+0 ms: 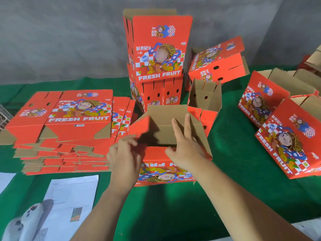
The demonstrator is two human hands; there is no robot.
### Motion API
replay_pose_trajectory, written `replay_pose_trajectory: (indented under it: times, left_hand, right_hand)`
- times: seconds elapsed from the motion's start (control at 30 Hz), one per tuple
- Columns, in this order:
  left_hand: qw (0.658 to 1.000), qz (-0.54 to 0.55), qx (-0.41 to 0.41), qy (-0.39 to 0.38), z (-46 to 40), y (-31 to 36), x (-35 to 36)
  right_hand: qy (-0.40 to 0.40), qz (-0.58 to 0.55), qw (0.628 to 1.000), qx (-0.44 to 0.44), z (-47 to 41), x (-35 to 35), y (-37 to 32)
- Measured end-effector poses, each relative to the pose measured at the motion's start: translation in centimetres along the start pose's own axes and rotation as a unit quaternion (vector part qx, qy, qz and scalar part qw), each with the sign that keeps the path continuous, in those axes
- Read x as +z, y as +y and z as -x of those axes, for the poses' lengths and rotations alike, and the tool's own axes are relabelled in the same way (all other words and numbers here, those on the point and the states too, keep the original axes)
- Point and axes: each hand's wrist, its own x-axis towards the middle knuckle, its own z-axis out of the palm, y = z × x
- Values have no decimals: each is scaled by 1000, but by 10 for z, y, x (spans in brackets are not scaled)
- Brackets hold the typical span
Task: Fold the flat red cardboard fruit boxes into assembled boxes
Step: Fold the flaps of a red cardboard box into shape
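- Green cloth (231, 136) covers the work surface, with a grey wall behind it; I am looking down over both forearms.
- Right in front of me sits the half-formed box (166, 164), open side up, its printed red front wall facing me with the lettering upside down from my side.
- My left hand (124, 157) pinches the red side flap (139, 127) at its lower edge between thumb and curled fingers; I judge this is to swing the flap inward over the opening.
- My right hand (186, 146) rests on the near rim, fingers straight and slightly spread into the brown interior, thumb hooked over the front wall. That looks like bracing, so the walls stay square while the flap turns.
- The box's long axis runs left to right across my view, and the flap stands at its left end.
- A stack of flat blanks (66, 122) lies close on the left, within reach for the next one.
- Finished boxes are stacked behind (156, 49), with more lying tilted on the right (286, 136), out of the way of my folding.
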Motion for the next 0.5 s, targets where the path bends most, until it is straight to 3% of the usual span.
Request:
replay_pose_trajectory:
  times: [0.13, 0.2, 0.37, 0.43, 0.5]
  left_hand:
    - [995, 46, 23, -86, -7, 1, -8]
    - [989, -28, 58, -131, -21, 4, -9]
    - [948, -216, 16, -234, -59, 14, 0]
    - [944, -233, 15, -235, -69, 14, 4]
    - [946, -232, 7, -227, -76, 14, 8]
  right_hand:
    - [17, 34, 999, -3, 7, 4, 1]
    - [68, 41, 996, -33, 15, 7, -2]
    - [263, -5, 957, -124, 44, 11, -2]
    - [344, -23, 934, -90, 52, 12, 7]
    - [346, -51, 936, -27, 53, 8, 18]
